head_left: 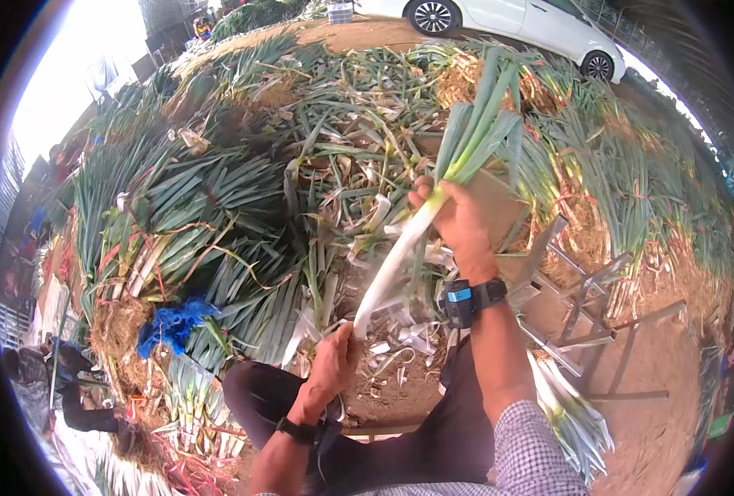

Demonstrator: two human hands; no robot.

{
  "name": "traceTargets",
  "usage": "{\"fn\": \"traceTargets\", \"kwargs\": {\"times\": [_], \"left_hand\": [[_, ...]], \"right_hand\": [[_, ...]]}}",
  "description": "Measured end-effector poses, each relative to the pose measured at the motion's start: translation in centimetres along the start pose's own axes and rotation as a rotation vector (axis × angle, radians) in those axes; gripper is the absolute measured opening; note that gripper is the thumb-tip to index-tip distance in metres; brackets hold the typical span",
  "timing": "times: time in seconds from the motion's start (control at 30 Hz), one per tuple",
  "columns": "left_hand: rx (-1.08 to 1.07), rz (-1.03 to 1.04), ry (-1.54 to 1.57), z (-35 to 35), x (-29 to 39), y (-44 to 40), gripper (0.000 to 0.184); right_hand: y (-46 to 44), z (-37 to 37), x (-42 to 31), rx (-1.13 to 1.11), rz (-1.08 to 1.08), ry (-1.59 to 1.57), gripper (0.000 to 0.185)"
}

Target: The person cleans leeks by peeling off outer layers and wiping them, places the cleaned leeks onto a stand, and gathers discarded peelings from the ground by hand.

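A long leek with a white stem and green leaves slants across the middle, leaves up and to the right. My right hand is closed round it where the white turns green. At the lower end of the stem, my left hand is closed on the root end, its fingertips partly hidden. Peeled leaf scraps lie on the ground between my legs. Several cleaned leeks rest beside my right leg.
Bundled leeks are heaped at the left, others at the right. A metal frame stands to the right. Blue netting lies at the left. Behind are a white car and a person's legs at far left.
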State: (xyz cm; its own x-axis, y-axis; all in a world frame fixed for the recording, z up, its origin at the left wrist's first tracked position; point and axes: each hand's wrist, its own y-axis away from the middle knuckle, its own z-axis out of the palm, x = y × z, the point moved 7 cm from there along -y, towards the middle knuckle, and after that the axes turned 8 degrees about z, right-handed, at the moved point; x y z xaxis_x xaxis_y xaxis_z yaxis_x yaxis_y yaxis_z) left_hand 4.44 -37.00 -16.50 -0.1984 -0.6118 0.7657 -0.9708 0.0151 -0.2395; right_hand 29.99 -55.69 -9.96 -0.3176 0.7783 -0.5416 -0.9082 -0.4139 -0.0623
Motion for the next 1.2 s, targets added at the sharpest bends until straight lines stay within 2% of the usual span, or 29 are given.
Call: {"fn": "traceTargets", "kwargs": {"times": [0.07, 0.2, 0.23, 0.3, 0.33, 0.4, 0.47, 0.5, 0.6, 0.63, 0.73, 0.8, 0.87, 0.9, 1.0, 1.03, 1.07, 1.13, 1.2], "left_hand": [[0.052, -0.021, 0.109, 0.2, -1.5, 0.0, 0.014], [0.02, -0.332, 0.48, 0.6, -3.3, 0.6, 0.019], [0.013, -0.383, 0.668, 0.9, -3.4, 0.7, 0.028], [0.158, -0.418, 0.841, 0.5, -1.5, 0.5, 0.036], [0.231, -0.44, 0.926, 0.3, -0.2, 0.5, 0.04], [0.04, -0.23, 0.874, 0.6, 2.3, -0.2, 0.047], [-0.117, -0.273, 0.9, 1.3, 2.6, 0.3, 0.045], [-0.106, -0.238, 0.954, 1.3, 2.5, 0.0, 0.039], [0.006, -0.204, 0.703, -0.3, 2.4, -0.4, 0.033], [0.049, -0.084, 0.482, -1.3, 3.1, -0.6, 0.03], [0.145, 0.253, -0.161, -2.2, 5.7, 0.2, 0.029], [0.157, 0.277, -0.306, -1.9, 5.5, 0.3, 0.032], [0.218, 0.312, -0.302, -2.2, 5.4, 0.2, 0.03], [0.205, 0.284, -0.213, -2.3, 4.9, 0.0, 0.023], [0.236, -0.133, 0.078, -2.3, 0.3, -0.3, 0.017], [0.243, -0.131, 0.271, -2.5, -0.6, -0.8, 0.02], [0.267, -0.28, 0.427, -2.5, -2.1, -0.7, 0.027], [0.254, -0.358, 0.529, -2.0, -5.5, -0.5, 0.04], [0.332, -0.233, 0.397, -2.7, -6.0, -0.3, 0.044]], "right_hand": [[0.7, 0.7, -0.2, -0.021, 0.003, -0.01, 0.027], [1.8, 2.0, -1.3, -0.123, 0.046, -0.104, 0.034], [1.9, 2.3, -1.4, -0.167, 0.05, -0.138, 0.035], [1.9, 3.1, -1.7, -0.271, 0.037, -0.171, 0.033], [1.6, 2.5, -1.7, -0.252, 0.033, -0.167, 0.032], [1.3, 1.6, -1.2, -0.21, 0.033, -0.164, 0.03], [1.9, 3.2, 1.1, -0.256, 0.117, -0.013, 0.03], [2.5, 4.0, 2.2, -0.278, 0.159, 0.062, 0.03], [4.7, 5.7, 4.2, -0.284, 0.234, 0.287, 0.039], [4.8, 5.7, 3.7, -0.295, 0.207, 0.287, 0.039], [4.0, 3.2, -0.2, -0.033, 0.09, 0.213, 0.028], [3.1, 0.5, -0.9, 0.063, 0.028, 0.142, 0.026], [2.2, -1.3, -0.5, 0.174, 0.011, 0.2, 0.025], [2.4, -0.9, -0.8, 0.244, 0.015, 0.194, 0.025], [2.1, 0.1, -1.3, -0.009, 0.004, 0.026, 0.027], [2.1, 0.0, -1.4, -0.022, 0.016, -0.007, 0.029], [2.0, 0.0, -1.6, -0.04, 0.0, -0.004, 0.03], [2.4, 0.5, -2.4, -0.069, -0.046, 0.001, 0.03], [2.3, 0.6, -2.5, -0.07, -0.048, -0.033, 0.029]]}}
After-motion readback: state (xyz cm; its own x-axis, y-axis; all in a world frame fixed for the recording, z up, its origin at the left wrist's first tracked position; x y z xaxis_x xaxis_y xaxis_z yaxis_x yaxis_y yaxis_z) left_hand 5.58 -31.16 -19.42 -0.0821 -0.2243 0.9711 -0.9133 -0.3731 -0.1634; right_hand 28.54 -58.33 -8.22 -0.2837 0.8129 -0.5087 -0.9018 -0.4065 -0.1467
